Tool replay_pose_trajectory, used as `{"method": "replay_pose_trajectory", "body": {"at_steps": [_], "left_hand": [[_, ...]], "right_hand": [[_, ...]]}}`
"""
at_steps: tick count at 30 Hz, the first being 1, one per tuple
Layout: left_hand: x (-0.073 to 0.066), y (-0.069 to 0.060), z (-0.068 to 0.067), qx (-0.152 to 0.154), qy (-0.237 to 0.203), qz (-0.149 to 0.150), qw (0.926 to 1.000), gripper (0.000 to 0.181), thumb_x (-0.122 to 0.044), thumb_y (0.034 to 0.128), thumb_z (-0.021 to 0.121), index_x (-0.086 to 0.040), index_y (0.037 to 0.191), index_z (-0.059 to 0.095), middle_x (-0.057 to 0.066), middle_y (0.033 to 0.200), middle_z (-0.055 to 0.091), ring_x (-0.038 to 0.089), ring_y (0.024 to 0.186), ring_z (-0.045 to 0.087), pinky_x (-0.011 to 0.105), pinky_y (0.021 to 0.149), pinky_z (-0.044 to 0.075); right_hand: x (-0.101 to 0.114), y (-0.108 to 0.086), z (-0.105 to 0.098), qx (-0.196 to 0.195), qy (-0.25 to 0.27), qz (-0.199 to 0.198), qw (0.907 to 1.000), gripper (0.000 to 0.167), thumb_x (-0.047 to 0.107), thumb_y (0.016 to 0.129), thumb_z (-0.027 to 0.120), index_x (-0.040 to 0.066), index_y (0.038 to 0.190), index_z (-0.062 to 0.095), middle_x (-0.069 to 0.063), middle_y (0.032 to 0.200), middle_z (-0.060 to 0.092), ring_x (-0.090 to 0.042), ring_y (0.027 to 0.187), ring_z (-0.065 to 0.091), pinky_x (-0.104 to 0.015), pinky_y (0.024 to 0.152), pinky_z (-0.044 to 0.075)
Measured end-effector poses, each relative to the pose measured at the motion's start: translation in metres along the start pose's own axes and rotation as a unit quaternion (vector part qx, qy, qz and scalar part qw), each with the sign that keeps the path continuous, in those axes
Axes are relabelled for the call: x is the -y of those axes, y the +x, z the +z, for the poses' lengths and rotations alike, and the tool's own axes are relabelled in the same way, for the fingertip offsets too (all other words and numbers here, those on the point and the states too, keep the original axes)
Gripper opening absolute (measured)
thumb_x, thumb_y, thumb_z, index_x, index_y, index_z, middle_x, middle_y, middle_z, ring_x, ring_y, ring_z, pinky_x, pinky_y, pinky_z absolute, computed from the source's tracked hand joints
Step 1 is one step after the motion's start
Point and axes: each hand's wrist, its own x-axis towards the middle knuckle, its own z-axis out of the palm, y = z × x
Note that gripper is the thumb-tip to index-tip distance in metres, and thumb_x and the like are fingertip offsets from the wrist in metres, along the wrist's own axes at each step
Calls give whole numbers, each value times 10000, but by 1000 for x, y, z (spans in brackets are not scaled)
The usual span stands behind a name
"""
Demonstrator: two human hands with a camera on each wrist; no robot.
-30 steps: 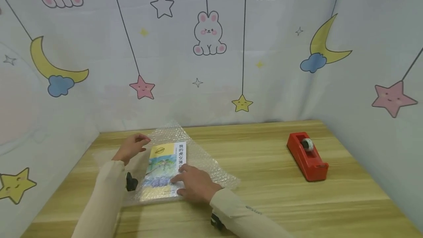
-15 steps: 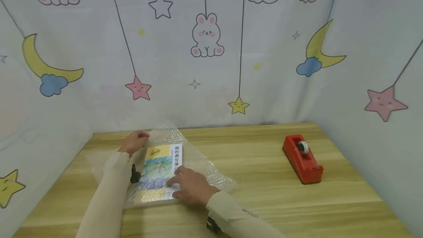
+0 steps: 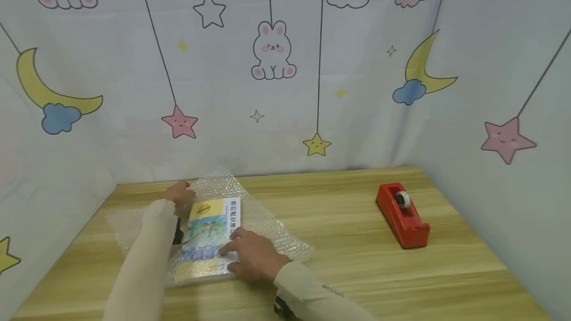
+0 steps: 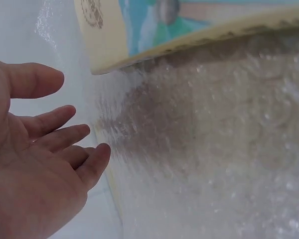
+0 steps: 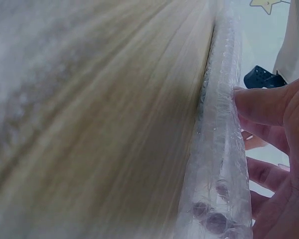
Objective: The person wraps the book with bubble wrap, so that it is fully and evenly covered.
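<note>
A book (image 3: 207, 234) with a yellow and blue cover and a white title strip lies on a sheet of bubble wrap (image 3: 263, 217). Shiny film crosses its near part, and bubble wrap covers its edge (image 5: 219, 149) in the right wrist view. My right hand (image 3: 256, 254) rests on the book's lower right side, fingers over the cover and thumb against the wrapped edge. My left hand (image 3: 179, 193) is beside the book's far left corner. In the left wrist view its fingers (image 4: 60, 137) are extended and loose near the wrap's edge, holding nothing; whether they touch it, I cannot tell.
A red tape dispenser (image 3: 403, 216) with a roll of tape stands on the right of the wooden table (image 3: 339, 241). Loose bubble wrap spreads left, behind and right of the book. A printed cloth (image 3: 285, 98) encloses the table's back and sides.
My left hand has moved to the right and lower, closer to the book's far left corner. The right hand stays on the book. The whole head view has shifted slightly.
</note>
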Motion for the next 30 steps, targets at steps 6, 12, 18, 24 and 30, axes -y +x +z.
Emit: {"method": "replay_pose_trajectory", "body": {"at_steps": [6,12,18,24,30], "left_hand": [[1,-1,4,-56,-230,-382,9990,677,-208,954,438,187,1463,229,441,1473,326,593,1334,390,633,1051,440],[-2,-4,-1,-506,141,-199,9984,626,-179,943,483,210,1405,315,443,1377,445,565,1244,492,592,994,489],[-5,-11,-12,-819,479,521,9941,413,-110,938,523,123,1275,580,380,1255,595,494,1078,615,509,821,551],[-1,-14,-14,-966,244,750,9922,305,-143,980,534,47,1161,689,316,1177,664,432,987,643,466,768,547],[4,-12,-11,-1147,125,955,9887,327,-185,1016,524,16,1213,690,325,1364,579,532,1238,539,612,959,495]], "right_hand": [[4,0,1,31,8,-48,10000,369,389,895,731,456,1252,668,105,1395,559,-86,1165,604,-233,736,529],[6,-1,2,6,24,-85,10000,371,387,893,734,458,1251,666,104,1407,554,-88,1165,602,-230,734,532],[6,-1,-1,-33,45,-86,9999,373,376,898,729,454,1257,664,99,1420,547,-102,1180,603,-243,749,541],[5,-2,-3,-56,35,-49,10000,376,367,896,730,438,1260,668,88,1419,553,-111,1196,603,-260,790,549],[3,-3,-3,-65,31,-18,10000,372,353,901,725,420,1264,674,71,1416,559,-126,1210,602,-271,809,552]]}}
